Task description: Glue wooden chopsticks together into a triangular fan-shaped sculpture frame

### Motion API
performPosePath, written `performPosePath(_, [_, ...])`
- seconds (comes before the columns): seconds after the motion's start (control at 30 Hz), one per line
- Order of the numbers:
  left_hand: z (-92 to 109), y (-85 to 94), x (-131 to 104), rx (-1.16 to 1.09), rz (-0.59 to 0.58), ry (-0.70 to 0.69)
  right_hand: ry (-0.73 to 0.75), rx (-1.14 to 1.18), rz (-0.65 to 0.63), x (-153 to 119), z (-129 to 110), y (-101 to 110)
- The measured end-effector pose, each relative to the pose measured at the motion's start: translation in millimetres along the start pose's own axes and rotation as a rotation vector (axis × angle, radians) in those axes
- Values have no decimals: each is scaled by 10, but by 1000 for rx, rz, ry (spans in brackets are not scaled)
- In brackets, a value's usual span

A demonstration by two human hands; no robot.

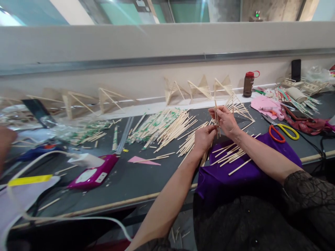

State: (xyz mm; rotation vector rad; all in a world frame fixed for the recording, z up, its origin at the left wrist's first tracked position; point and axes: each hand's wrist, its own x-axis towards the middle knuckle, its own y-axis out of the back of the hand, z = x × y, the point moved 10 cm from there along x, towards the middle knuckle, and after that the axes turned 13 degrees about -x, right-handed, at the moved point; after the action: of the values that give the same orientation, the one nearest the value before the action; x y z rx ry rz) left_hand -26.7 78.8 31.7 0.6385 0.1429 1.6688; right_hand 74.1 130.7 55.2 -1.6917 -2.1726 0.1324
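Both my hands meet at a few thin wooden sticks standing roughly upright over the table. My right hand has its fingers closed round the upper part of them. Just below and to the left, my left hand pinches at their lower part. Behind my right hand stands a stick frame. Loose sticks lie under and beside my left hand. More sticks rest on a purple cloth on my lap, below my right forearm.
Wrapped and loose sticks cover the dark table. Stick models line the wall. Scissors, a pink glue gun and a bottle are at right; a magenta power strip and another person's blurred hand at left.
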Motion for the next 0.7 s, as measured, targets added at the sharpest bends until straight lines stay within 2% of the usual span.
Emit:
performPosePath(0.27, [52, 9, -2, 4, 20, -40, 3, 77, -5, -4, 9, 17])
performPosePath(0.43, [55, 68, 8, -100, 36, -31, 58, 51, -39, 13, -57, 29])
performPosePath(0.53, [121, 149, -41, -185, 8, -26, 82, 27, -49, 17, -105, 47])
performPosePath(0.6, [240, 142, -113, -242, -107, -38, 64, 2, -58, 11, -104, 54])
performPosePath(0.63, [319, 89, -167, -272, -217, -48, 49, -9, -64, 5, -97, 56])
performPosePath(0.7, [482, -117, -345, -317, -538, -65, 21, -31, -88, -13, -88, 54])
